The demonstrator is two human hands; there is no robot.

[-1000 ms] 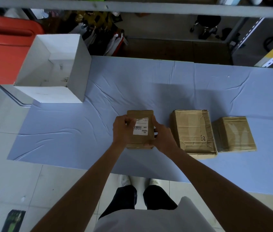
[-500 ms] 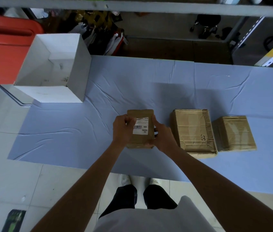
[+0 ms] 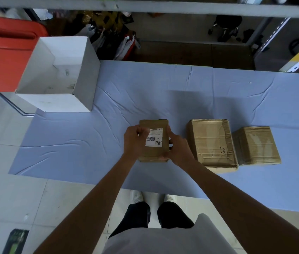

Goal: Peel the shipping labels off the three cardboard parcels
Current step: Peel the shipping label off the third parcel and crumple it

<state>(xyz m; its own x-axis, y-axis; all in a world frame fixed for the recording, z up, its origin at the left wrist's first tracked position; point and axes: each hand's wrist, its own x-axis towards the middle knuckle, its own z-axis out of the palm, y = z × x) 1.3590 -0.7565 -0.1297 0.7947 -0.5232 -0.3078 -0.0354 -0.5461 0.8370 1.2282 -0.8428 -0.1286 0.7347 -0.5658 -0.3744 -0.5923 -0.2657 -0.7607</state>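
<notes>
Left parcel (image 3: 153, 153), on desk (image 3: 163, 88): label (image 3: 154, 138) on top, mostly stuck. Left hand (image 3: 135, 142) fingers pinch its left edge; right hand (image 3: 179, 147) grips the parcel's side. Step: peel beginning. Next, likely: steady pull across.

Label (image 3: 154, 138) left edge hidden under left hand (image 3: 135, 142); right hand (image 3: 179, 149) fingers (image 3: 169, 130) partly behind parcel (image 3: 154, 153); fine print unreadable.

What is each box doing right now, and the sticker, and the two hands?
Left parcel: shut, held by both hands, label on top.
Label: mostly stuck flat, left edge under fingers.
Middle parcel: shut, taped, no label showing.
Right parcel: shut, taped, no label showing.
White box: open on top.
Left hand: fingers curled on the label's edge.
Right hand: grips the left parcel's right side.
</notes>
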